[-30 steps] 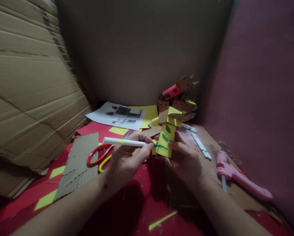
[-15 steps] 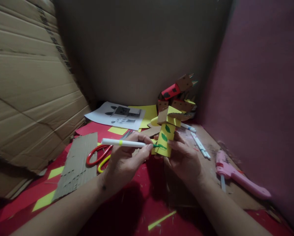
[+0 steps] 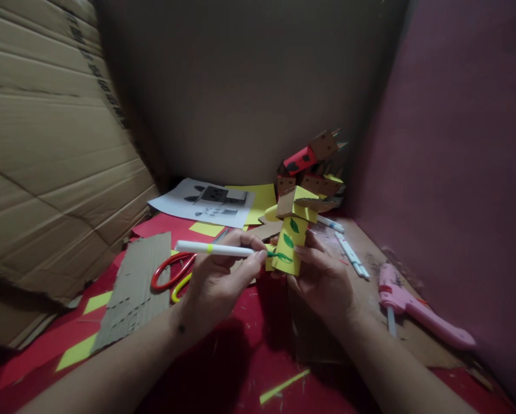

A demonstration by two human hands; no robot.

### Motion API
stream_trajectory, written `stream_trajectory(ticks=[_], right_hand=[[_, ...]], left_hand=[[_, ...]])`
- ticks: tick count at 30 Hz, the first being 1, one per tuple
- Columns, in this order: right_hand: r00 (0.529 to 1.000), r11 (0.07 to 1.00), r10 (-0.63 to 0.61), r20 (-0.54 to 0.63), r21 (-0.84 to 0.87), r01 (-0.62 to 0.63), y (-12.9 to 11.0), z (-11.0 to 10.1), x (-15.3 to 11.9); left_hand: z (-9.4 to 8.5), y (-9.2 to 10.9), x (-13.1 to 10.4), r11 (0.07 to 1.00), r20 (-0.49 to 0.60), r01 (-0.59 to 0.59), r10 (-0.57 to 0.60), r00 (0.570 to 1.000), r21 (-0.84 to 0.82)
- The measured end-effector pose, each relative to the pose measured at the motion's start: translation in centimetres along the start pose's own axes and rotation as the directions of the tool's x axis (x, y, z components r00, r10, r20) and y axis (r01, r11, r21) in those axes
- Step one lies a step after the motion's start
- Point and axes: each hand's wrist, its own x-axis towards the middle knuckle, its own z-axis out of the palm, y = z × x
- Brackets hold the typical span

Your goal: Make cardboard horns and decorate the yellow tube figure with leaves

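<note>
A white marker (image 3: 217, 249) with a green tip is pinched in my left hand (image 3: 223, 279). Its tip touches the lowest of three green leaf shapes on a yellow paper-covered cardboard figure (image 3: 289, 244). My right hand (image 3: 324, 282) grips that figure from the right side, near its lower part. The figure stands roughly upright, slightly tilted, with a boxy top of yellow paper and brown cardboard. Part of its lower left side is hidden behind my left fingertips.
Red and yellow scissors (image 3: 171, 273) and corrugated cardboard (image 3: 137, 287) lie left. A printed sheet (image 3: 206, 202) and red cardboard figure (image 3: 299, 161) are behind. More markers (image 3: 351, 256) and a pink glue gun (image 3: 425, 316) lie right. A large cardboard sheet (image 3: 54, 144) stands left.
My left hand and the marker have shifted slightly left. The lowest green leaf looks a little more filled in. My right hand and the figure have hardly moved.
</note>
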Motion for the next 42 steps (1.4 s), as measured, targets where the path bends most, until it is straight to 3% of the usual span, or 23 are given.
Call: stream_trajectory(ticks=[7, 42], right_hand=[[1.0, 1.0, 0.002, -0.005, 0.002, -0.002, 0.04, -0.06, -0.01], [1.0, 0.999, 0.009, 0.003, 0.034, -0.009, -0.03, 0.12, -0.02]], left_hand=[[0.03, -0.34, -0.51, 1.0, 0.048, 0.006, -0.005, 0.999, -0.019], [0.19, -0.12, -0.45, 1.0, 0.025, -0.016, 0.016, 1.0, 0.001]])
